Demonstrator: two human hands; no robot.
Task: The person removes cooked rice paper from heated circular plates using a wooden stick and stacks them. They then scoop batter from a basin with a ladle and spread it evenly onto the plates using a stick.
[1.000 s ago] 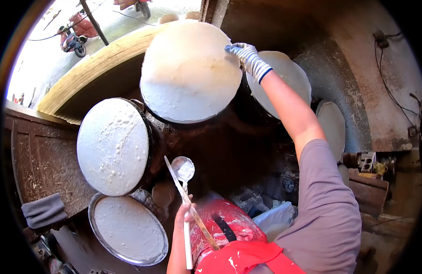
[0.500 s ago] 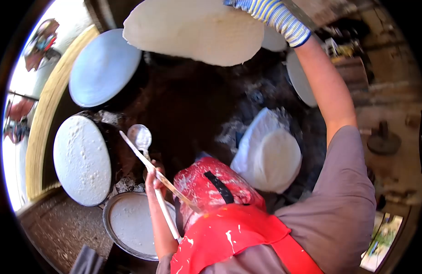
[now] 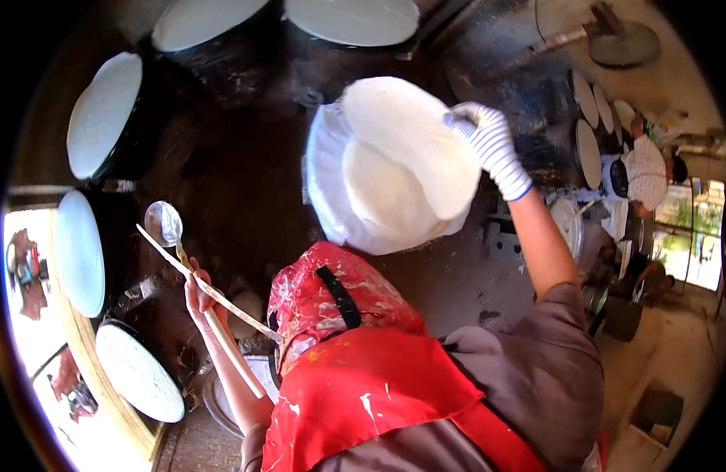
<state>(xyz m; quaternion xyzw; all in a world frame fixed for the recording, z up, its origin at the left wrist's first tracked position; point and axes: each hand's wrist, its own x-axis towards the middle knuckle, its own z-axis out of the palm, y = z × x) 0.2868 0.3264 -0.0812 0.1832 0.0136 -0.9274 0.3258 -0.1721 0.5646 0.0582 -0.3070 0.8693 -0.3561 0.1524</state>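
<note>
My right hand point(image 3: 493, 149), in a striped glove, pinches the edge of a large thin flatbread point(image 3: 414, 134). The sheet hangs over a container lined with a white liner point(image 3: 322, 185), where another pale flatbread point(image 3: 383, 193) lies. Whether the lower part of the held sheet touches it, I cannot tell. Low on the left, my bare left hand point(image 3: 198, 299) is closed round the handles of a metal ladle point(image 3: 165, 224) and a long flat wooden stick point(image 3: 237, 312). The ladle's bowl points away from me and is smeared with white.
Round griddles covered in white curve round the left and far side, including the near one point(image 3: 139, 374) and the far one point(image 3: 351, 20). A metal basin point(image 3: 216, 401) sits beneath my left forearm. Another person point(image 3: 646, 169) is at the far right, near more round griddles point(image 3: 589, 153).
My right hand has brought the flatbread from above the far griddles to the lined container. My view has turned right; the left hand keeps its hold on the ladle and stick.
</note>
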